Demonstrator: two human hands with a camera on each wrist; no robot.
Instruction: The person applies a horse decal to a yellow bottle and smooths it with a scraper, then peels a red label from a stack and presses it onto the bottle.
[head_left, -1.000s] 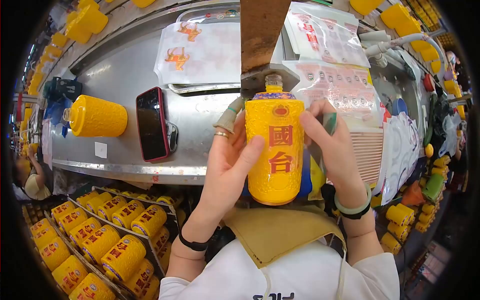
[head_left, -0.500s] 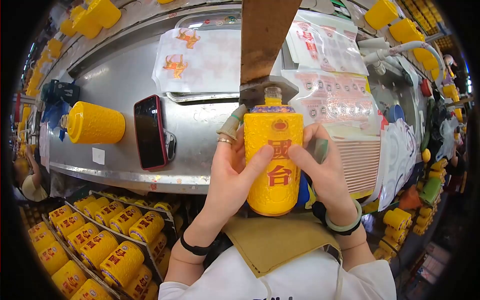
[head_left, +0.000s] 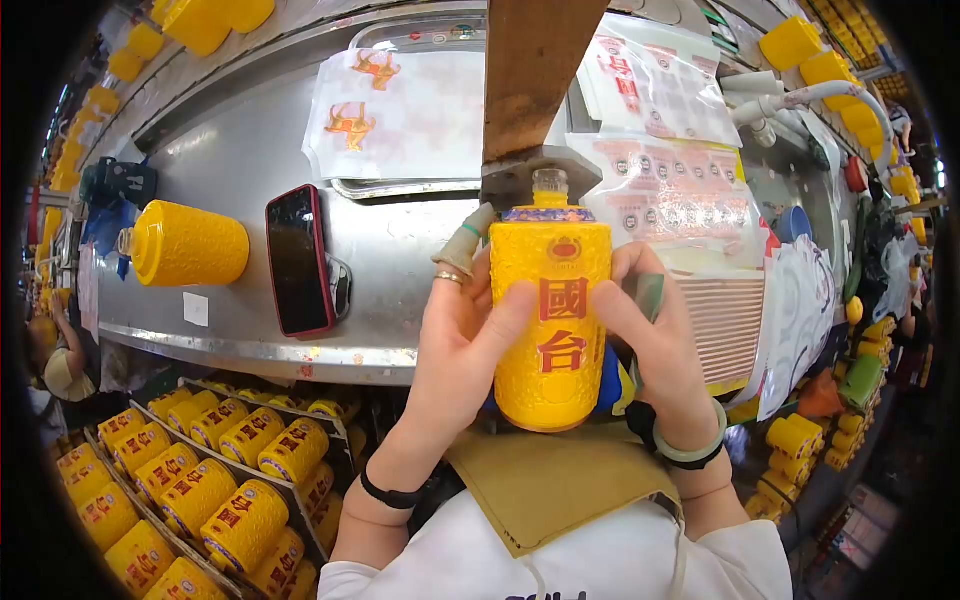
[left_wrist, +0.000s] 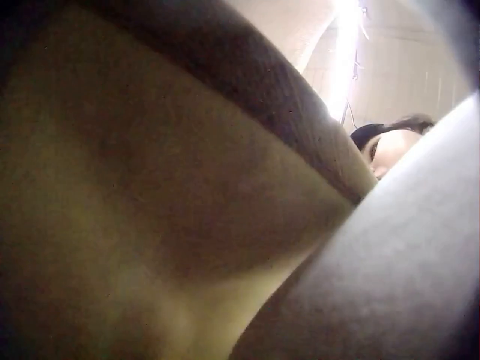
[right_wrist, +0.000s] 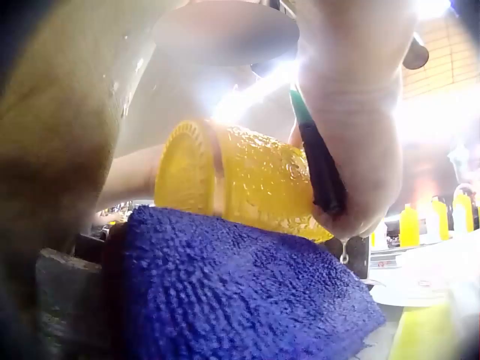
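Between the two hands lies a yellow embossed bottle (head_left: 550,390) with red characters, its clear neck pointing away from the body. The left hand (head_left: 455,330) grips its left side, thumb on the front, with pale covers on a finger and a ring below. On the other side the right hand (head_left: 655,330) holds it, thumb on the front edge and fingers curled behind; a dark green piece is at its finger. In the right wrist view the bottle (right_wrist: 262,176) lies over a blue cloth (right_wrist: 240,292), and the right hand (right_wrist: 356,142) touches its far end.
A second yellow bottle (head_left: 195,245), a phone (head_left: 298,260) and sticker sheets (head_left: 400,120) lie on the metal table (head_left: 230,150). A brown post (head_left: 535,80) stands just beyond the held bottle. More decal sheets (head_left: 670,190) are at right; crates of bottles (head_left: 240,512) sit lower left.
Compared with a second ago, the bottle and both hands sit slightly lower in the head view. The right thumb moved onto the bottle's front, then back toward its right edge.
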